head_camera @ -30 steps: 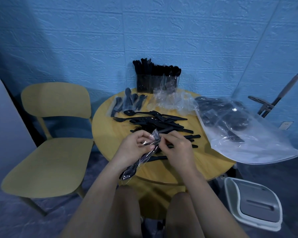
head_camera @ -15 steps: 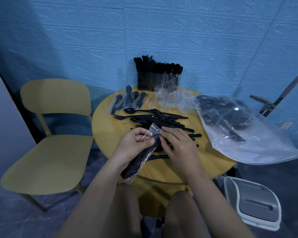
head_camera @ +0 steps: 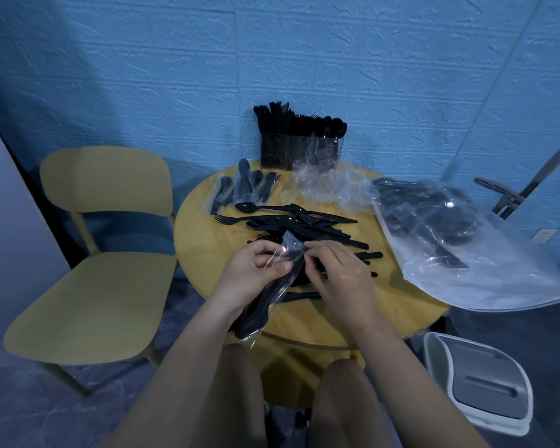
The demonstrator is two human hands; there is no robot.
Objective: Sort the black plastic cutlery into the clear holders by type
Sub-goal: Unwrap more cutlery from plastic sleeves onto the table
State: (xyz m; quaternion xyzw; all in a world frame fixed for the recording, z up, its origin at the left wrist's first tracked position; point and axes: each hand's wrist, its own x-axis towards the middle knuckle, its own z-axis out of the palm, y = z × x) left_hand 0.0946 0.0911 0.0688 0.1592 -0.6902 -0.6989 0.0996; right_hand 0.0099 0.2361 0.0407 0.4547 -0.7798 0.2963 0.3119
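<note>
My left hand (head_camera: pixel 256 273) grips a clear packet of black cutlery (head_camera: pixel 269 295) that hangs down over the near edge of the round table (head_camera: pixel 201 247). My right hand (head_camera: pixel 340 273) pinches the packet's top end from the right. Loose black forks, spoons and knives (head_camera: pixel 298 224) lie in a pile just beyond my hands. The clear holders (head_camera: pixel 299 150), full of upright black cutlery, stand at the table's far edge against the wall. Several sealed packets (head_camera: pixel 243 185) lie at the far left of the table.
Empty crumpled wrappers (head_camera: pixel 327 189) lie in front of the holders. A large clear bag with more cutlery (head_camera: pixel 450 234) hangs over the table's right side. A yellow chair (head_camera: pixel 101 253) stands to the left, a white and grey bin (head_camera: pixel 479 386) on the floor at lower right.
Both hands have worked at the packet's top end, which now stands a little higher and more spread between my fingers. The cutlery on the table has not moved.
</note>
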